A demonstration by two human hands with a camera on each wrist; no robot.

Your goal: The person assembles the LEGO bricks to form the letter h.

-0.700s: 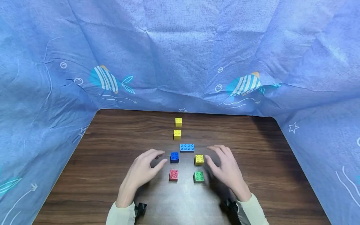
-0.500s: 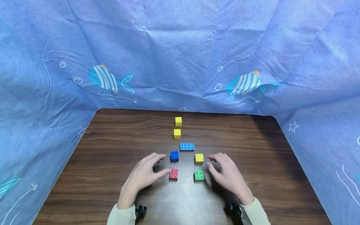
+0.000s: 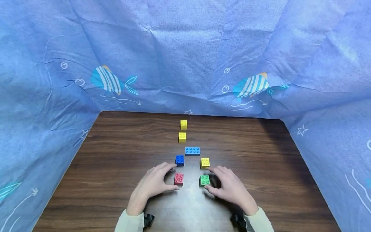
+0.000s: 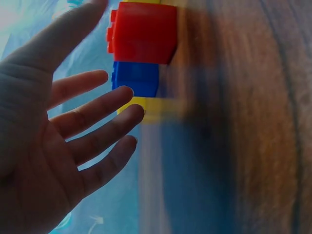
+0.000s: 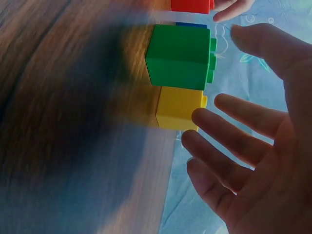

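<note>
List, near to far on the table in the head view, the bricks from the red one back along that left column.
red brick → dark blue brick → nearer yellow brick → farther yellow brick

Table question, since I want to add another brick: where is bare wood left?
Bare wood lies on the table left of the left hand and right of the right hand. The middle is crowded: red brick, green brick, blue brick.

No readable text, label, brand or number shows anywhere in these views
</note>
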